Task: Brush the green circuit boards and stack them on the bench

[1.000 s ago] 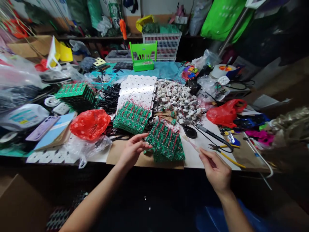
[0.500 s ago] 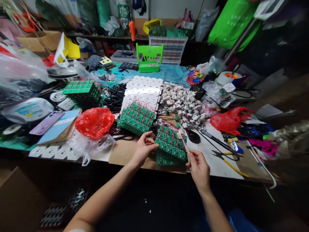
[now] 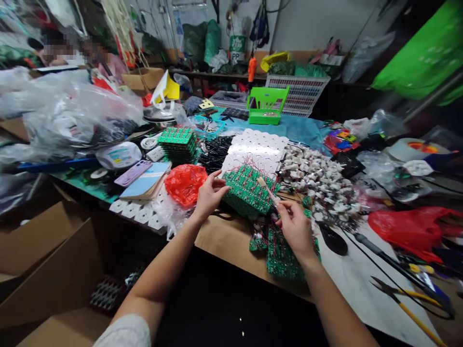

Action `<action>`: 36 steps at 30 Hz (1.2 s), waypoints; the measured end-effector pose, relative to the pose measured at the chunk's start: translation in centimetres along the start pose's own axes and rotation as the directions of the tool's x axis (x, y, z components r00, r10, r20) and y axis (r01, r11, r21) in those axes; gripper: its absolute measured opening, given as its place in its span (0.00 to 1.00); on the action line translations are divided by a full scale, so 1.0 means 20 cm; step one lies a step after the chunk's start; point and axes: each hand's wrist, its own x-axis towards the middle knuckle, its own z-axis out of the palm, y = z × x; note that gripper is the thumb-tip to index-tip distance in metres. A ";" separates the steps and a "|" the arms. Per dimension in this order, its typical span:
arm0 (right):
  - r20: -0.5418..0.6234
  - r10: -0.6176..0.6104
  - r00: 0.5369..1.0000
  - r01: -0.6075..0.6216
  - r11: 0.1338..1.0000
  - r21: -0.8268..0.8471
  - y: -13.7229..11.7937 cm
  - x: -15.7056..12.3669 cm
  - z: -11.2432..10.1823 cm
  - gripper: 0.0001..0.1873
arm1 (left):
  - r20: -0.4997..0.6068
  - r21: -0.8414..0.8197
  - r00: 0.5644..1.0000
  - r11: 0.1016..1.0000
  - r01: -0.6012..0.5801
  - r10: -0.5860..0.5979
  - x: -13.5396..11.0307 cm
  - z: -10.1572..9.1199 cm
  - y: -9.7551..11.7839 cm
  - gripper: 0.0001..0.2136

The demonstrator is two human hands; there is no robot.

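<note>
My right hand (image 3: 294, 226) is closed around the handle of a small brush (image 3: 269, 192), its pale head over the nearer middle stack of green circuit boards (image 3: 246, 193). Thin red wires rise from these boards. At the stack's left edge is my left hand (image 3: 210, 195), fingers apart, thumb close to the board corner; whether it touches is unclear. More green circuit boards (image 3: 284, 255) lie below my right hand and forearm, which partly cover them. Behind the middle stack is a white perforated sheet (image 3: 256, 144).
A heap of small white parts (image 3: 318, 178) lies right of the boards, near a black computer mouse (image 3: 333, 239) and yellow-handled cutters (image 3: 401, 299). Leftward are a red plastic bag (image 3: 186, 185), a notebook (image 3: 146, 180), a phone (image 3: 133, 173) and another board stack (image 3: 177, 142).
The view has swung left. My hands and the brush have moved from the right-hand boards to the wired middle stack. The right-hand boards now lie beneath my right forearm.
</note>
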 end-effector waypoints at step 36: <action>0.623 -0.143 0.769 0.384 0.883 -0.270 -0.39 -0.16 0.54 0.16 | 0.117 0.987 0.989 0.103 -0.126 0.085 -0.26 -0.44 -0.15 0.12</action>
